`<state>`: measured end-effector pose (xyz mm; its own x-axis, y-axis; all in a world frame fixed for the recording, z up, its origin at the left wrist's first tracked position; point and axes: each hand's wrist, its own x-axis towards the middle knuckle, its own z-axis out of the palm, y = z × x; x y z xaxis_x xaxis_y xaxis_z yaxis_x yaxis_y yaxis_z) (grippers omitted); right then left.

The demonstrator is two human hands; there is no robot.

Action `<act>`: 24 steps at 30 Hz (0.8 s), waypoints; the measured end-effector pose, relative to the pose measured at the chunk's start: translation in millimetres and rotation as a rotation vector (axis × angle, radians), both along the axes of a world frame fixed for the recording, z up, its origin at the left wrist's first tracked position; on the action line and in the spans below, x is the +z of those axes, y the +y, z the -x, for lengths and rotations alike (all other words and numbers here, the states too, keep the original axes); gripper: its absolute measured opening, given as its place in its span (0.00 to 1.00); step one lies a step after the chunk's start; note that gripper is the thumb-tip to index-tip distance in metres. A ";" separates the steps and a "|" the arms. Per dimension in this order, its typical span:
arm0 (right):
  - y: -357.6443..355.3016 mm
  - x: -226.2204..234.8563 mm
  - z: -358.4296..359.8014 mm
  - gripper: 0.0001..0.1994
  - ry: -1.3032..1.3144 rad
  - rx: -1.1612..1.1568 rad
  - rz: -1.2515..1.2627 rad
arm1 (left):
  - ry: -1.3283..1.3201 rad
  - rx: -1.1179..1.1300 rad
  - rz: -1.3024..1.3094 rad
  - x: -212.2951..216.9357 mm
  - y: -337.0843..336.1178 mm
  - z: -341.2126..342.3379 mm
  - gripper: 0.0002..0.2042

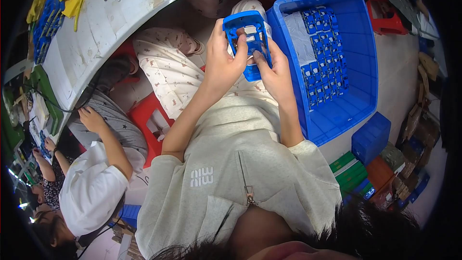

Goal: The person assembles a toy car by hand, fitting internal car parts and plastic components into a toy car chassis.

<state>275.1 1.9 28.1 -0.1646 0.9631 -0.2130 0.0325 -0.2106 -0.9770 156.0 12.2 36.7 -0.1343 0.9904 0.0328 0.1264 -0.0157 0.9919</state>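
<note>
White and scuffed, the surface (110, 24) curved across the upper left. To the right of the person (207, 139) stood a blue bin (361, 60). Inside it, rows of blue parts (325, 53) lay beside a pale sheet (298, 33); these seemed to be pieces already set down, though whether each was finished could not be told. The left hand (224, 62) and right hand (278, 74) shared one blue casing (240, 18) over the lap, just left of the bin, each pinching an edge between its thumb and partly hidden fingers. Both thumbs reached over the casing's hollow, below a small pale patch (250, 30). Apart from the rows, this casing appeared to be still in work; how many others remained did not show.
</note>
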 end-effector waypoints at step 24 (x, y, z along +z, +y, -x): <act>-21.3 9.6 -9.3 0.23 0.082 0.358 -0.201 | -0.456 0.092 0.280 -5.6 -20.5 30.6 0.25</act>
